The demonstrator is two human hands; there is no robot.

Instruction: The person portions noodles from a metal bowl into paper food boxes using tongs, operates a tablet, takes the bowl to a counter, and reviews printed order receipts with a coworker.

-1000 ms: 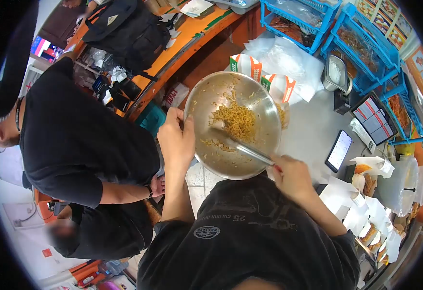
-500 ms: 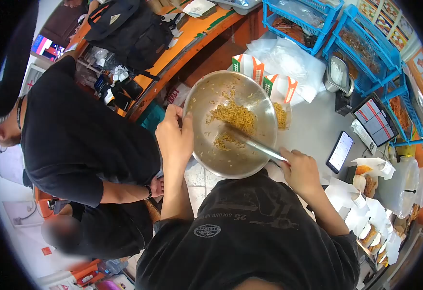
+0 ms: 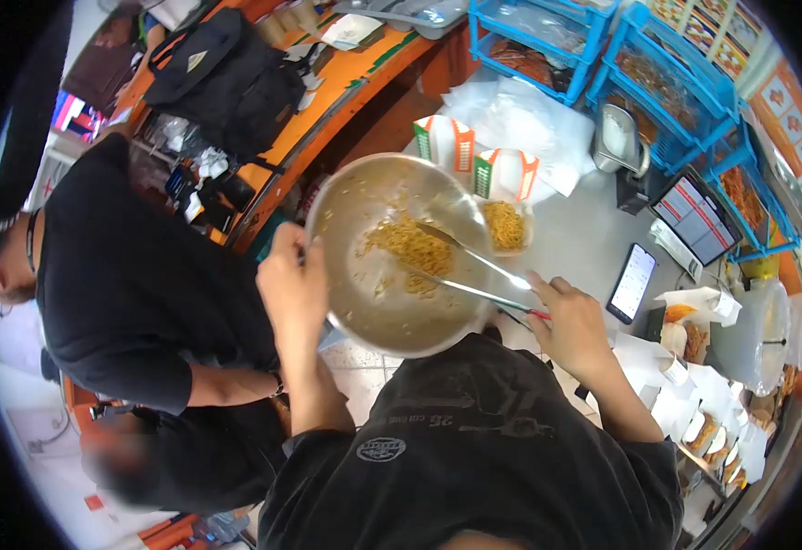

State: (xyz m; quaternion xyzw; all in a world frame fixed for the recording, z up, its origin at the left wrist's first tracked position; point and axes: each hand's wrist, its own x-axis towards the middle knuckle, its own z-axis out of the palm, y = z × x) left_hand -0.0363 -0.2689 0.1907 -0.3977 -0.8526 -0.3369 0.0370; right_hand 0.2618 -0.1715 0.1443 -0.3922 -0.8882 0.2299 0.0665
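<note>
Right hand [image 3: 568, 323], fingers curled around the handle end of long silver metal tongs [image 3: 516, 280], lets their two arms stand apart; half a second ago they looked nearly pressed together. That widening seems to leave the yellow-brown noodles [image 3: 401, 242] loosely between the tips rather than gripped. They lie inside a round, shiny steel bowl [image 3: 383, 323], ahead and to the left of this hand. Left hand [image 3: 295, 286] pinches the bowl's near-left rim, thumb inside. Just beyond the opposite rim, an open white, orange and green paper carton [image 3: 511, 174] of noodles rests on the steel table [image 3: 573, 240].
</note>
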